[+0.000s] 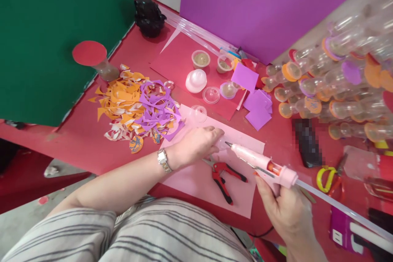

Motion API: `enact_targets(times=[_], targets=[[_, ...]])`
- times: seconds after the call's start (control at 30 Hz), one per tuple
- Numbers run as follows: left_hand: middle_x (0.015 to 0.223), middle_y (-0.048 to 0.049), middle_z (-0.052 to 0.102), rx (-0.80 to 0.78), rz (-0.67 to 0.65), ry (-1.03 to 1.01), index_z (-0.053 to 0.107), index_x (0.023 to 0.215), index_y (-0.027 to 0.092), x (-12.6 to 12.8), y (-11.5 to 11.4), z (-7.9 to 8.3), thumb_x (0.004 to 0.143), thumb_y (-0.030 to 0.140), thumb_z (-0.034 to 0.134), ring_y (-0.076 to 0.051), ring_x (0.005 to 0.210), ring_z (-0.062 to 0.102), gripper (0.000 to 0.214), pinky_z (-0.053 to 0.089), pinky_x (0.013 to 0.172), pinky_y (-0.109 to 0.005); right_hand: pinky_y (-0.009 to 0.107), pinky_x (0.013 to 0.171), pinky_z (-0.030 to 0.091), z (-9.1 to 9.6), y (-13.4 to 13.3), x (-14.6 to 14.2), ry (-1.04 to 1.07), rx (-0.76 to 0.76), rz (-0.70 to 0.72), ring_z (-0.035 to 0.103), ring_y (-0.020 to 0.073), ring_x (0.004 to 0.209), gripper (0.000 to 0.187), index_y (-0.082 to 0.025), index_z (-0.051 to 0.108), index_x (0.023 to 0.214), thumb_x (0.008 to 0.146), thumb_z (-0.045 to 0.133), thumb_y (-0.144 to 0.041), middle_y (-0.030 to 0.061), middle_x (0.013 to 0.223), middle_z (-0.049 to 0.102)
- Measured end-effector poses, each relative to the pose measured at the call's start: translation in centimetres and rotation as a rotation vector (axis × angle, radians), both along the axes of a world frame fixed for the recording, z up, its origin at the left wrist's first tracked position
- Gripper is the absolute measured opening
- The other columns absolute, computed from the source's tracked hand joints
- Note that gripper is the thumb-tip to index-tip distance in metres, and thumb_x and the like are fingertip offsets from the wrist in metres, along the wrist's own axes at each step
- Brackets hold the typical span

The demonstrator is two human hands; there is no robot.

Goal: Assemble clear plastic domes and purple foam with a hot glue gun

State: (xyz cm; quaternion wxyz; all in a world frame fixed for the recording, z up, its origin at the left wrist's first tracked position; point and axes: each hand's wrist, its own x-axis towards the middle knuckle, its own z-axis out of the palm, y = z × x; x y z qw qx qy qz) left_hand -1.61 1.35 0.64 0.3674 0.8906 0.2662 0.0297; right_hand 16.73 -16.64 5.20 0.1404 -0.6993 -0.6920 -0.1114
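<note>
My right hand (pixel 287 208) is wrapped round the handle of a pink hot glue gun (pixel 254 159), with a long clear glue stick trailing out of its back. The nozzle points left at a small clear plastic piece (pixel 221 143), which my left hand (pixel 199 145) pinches; its exact shape is hard to make out. Below the left hand, red-and-black cutting pliers (pixel 225 176) lie on a pink sheet (pixel 236 202). A clear plastic lid (pixel 198 113) rests at the sheet's far edge, just beyond my left hand.
Orange and purple paper scraps (pixel 132 102) pile up on the left, near a bottle shape topped with a red disc (pixel 89 53). Small cups (pixel 200 59) and purple squares (pixel 258 108) stand behind. Stacked clear bottles (pixel 346 77), a blurred black object (pixel 307 143) and scissors (pixel 327 180) are right.
</note>
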Motion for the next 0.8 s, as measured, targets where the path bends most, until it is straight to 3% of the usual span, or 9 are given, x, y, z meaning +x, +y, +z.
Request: enact_targets(times=[0.37,0.8], targets=[[0.098,-0.0054,0.071,-0.044,-0.001,-0.017,0.062,0.113,0.016,-0.1,0.0,0.1,0.087,0.014,0.067,-0.015,0.076,0.068,0.026,0.05,0.064,-0.024,0.036,0.066,0.055,-0.6,-0.6,0.4,0.13,-0.053,-0.1,0.071,0.027,0.078,0.032,-0.017,0.065,0.091,0.099,0.054,-0.047,0.016,0.085,0.071],[0.098,-0.0047,0.07,-0.053,-0.024,0.049,0.06,0.113,0.016,-0.1,0.1,0.6,0.09,0.016,0.064,-0.014,0.075,0.066,0.023,0.047,0.063,-0.023,0.031,0.059,0.045,0.4,0.3,0.6,-0.087,-0.025,0.08,0.068,0.0255,0.08,0.014,-0.013,0.062,0.099,0.099,0.056,-0.026,0.013,0.08,0.069]])
